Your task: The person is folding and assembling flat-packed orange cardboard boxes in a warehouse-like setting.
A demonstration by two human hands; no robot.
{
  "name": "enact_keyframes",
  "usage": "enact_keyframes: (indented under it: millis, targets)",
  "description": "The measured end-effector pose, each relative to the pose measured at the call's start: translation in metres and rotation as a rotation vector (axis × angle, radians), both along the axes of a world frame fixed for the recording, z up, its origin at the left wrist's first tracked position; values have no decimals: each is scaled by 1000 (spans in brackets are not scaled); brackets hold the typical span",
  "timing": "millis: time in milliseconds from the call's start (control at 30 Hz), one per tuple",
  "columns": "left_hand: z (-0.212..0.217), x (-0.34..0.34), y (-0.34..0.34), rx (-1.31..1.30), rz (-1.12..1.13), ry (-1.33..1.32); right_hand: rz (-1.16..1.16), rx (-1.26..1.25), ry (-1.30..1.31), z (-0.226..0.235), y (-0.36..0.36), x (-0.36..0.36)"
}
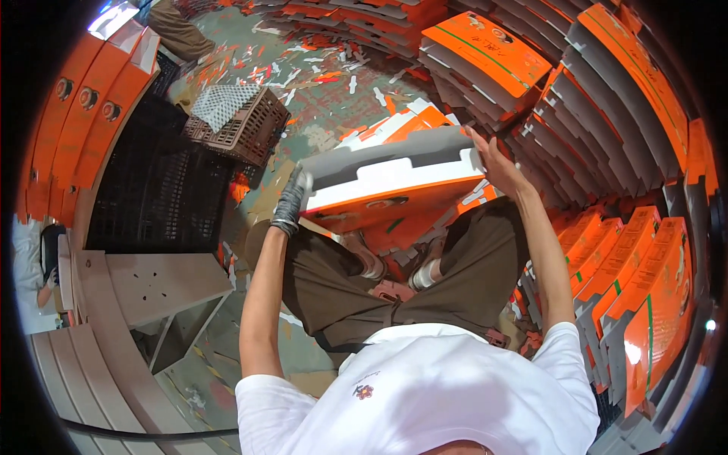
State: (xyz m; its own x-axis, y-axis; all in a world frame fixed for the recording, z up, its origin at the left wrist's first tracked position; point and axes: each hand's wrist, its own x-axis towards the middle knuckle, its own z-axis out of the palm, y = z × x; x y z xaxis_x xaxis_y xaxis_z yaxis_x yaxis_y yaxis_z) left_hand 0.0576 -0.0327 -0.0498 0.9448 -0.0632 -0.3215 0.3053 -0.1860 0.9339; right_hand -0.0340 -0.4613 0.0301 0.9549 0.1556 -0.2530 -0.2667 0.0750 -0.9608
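Between my two hands, above my knees, is a bundle of flat cardboard box blanks. It has an orange printed face, white notched edges and a grey side. My left hand, in a dark glove with paler fingertips, grips the left end. My bare right hand holds the right end, its fingers along the far corner and partly hidden. Under and beyond the bundle lie more orange and white cardboard pieces.
Tall stacks of orange cardboard blanks rise at the far right, with more upright bundles near my right side. A brown plastic crate, black crates and a grey metal stand are at left. Scraps litter the floor.
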Motion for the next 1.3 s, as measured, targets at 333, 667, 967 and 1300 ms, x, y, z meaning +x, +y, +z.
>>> enact_keyframes:
  millis: [333,667,967,1300]
  targets:
    - [-7,-13,9,184,-89,-719,250,-475,-79,4,10,26]
    - [67,-69,-22,528,-678,-769,469,-1060,-620,6,-15,-9]
    - [84,-39,-32,949,-983,-330,780,-961,-110,39,18,37]
    - [90,-45,-48,1088,-741,-245,674,-1074,-240,9,35,37]
